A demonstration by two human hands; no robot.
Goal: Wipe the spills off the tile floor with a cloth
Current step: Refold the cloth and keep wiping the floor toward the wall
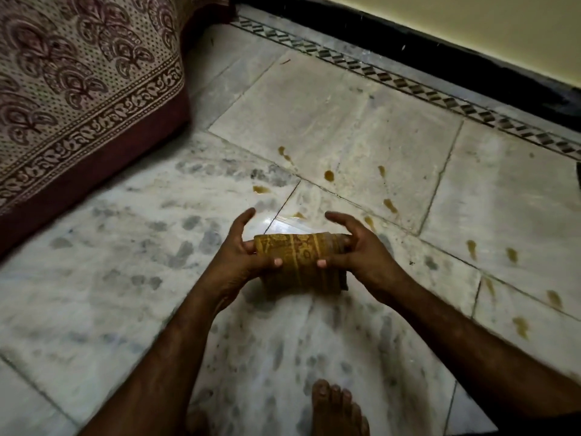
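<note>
Head view: left hand (242, 253) and right hand (355, 250) gripped the folded yellow patterned cloth (300, 262) by its ends. Advisable: flatten it before pressing onto the brown spills (329, 175).

Patterned maroon bedspread (78, 89) draped at upper left, black skirting (440, 55) below cream wall (471, 17)

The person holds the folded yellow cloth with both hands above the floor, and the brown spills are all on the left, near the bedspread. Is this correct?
Not quite. The head view shows the brown spills ahead and to the right, toward the wall, not near the bedspread. The rest holds: left hand and right hand hold the folded yellow cloth above the floor.
</note>
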